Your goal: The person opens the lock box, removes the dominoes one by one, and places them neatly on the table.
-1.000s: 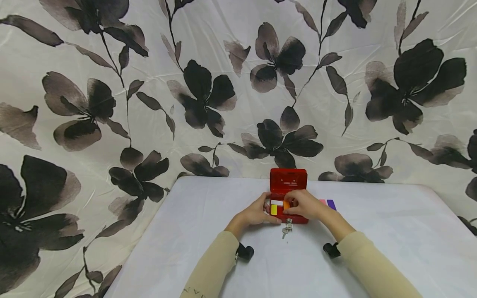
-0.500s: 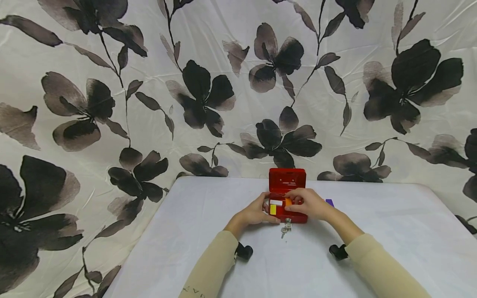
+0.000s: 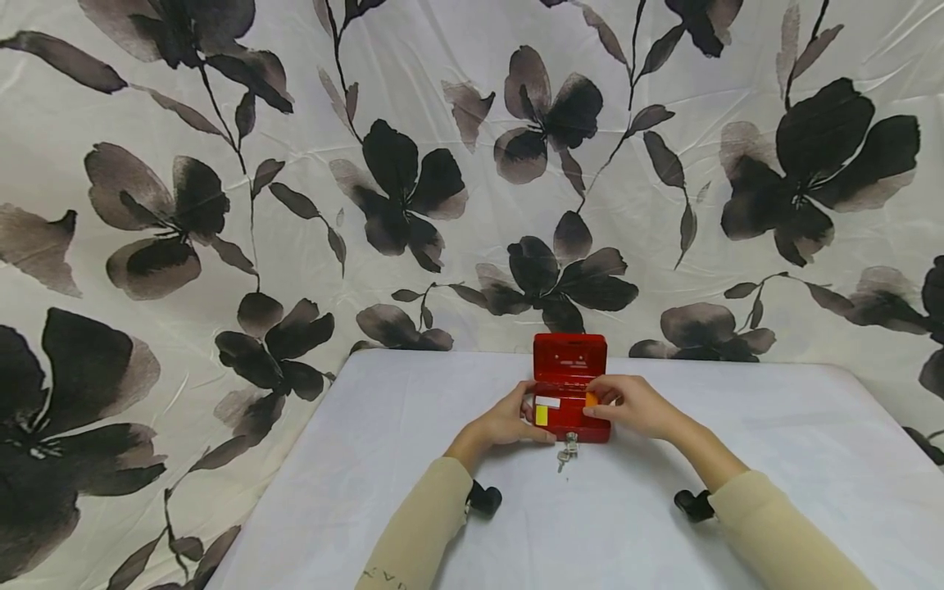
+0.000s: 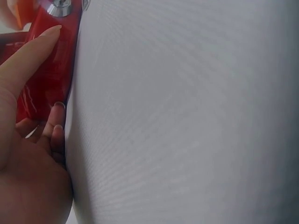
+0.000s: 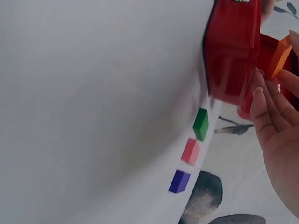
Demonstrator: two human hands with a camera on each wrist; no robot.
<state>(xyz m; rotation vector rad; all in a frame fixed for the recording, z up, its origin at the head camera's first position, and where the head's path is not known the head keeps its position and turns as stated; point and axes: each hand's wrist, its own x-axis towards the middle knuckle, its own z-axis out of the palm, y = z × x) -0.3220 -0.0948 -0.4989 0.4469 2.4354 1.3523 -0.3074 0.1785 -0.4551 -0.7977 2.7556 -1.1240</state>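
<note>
A red cash box (image 3: 583,431) stands on the table, its lid (image 3: 569,354) raised at the back. My left hand (image 3: 504,419) holds the box by its left end, the thumb lying along the front wall in the left wrist view. Between the thumb and fingers of my right hand (image 3: 637,406) is an orange block (image 3: 592,400), pinched at the right end of the box. In the right wrist view that orange block (image 5: 281,57) is tilted at the opening. A yellow block (image 3: 542,415) and a white block (image 3: 547,402) lie at the left inside.
Keys (image 3: 564,459) hang from the lock on the box's front. A green block (image 5: 201,124), a pink block (image 5: 190,151) and a purple block (image 5: 179,181) form a row right of the box, near the edge of the white table (image 3: 413,393). Floral cloth (image 3: 442,270) hangs behind.
My right hand has moved rightward with the orange block, from the middle of the box to its right end. In the head view it now hides the blocks beyond. The left hand has stayed put.
</note>
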